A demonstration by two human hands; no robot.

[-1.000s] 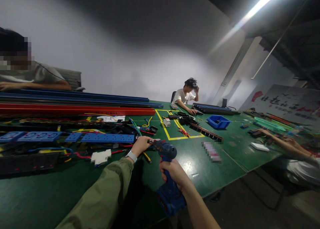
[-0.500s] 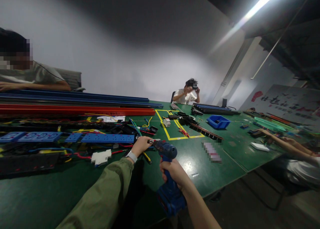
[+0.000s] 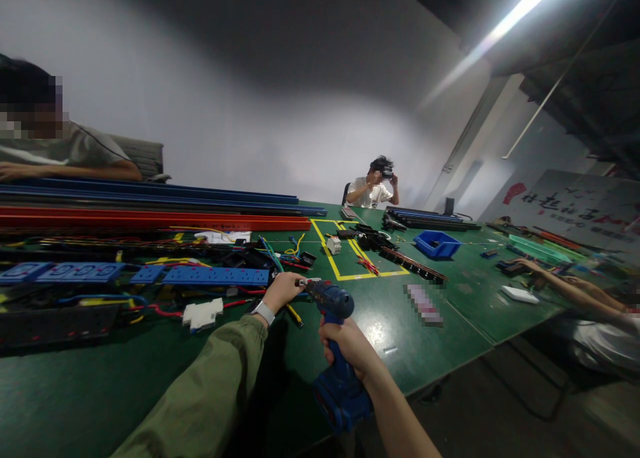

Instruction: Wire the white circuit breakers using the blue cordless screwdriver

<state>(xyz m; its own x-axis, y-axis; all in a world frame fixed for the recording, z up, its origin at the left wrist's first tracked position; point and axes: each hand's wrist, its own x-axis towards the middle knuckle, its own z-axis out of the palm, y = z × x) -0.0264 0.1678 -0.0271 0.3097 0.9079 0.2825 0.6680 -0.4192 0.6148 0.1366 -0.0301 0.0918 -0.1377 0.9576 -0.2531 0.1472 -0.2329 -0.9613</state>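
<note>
The right hand (image 3: 351, 345) wraps the handle (image 3: 341, 361) of a blue drill (image 3: 336, 301), likely heavy and stiff, best held there; the left hand (image 3: 283, 292) curls at its tip (image 3: 301, 283), whether pinching anything I cannot tell

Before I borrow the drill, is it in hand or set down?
In hand: the right hand wraps around the handle of the drill.

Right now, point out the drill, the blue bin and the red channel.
Drill (image 3: 333, 300), head view: motor housing.
Blue bin (image 3: 442, 251), head view: front wall.
Red channel (image 3: 165, 219), head view: middle stretch.
</note>
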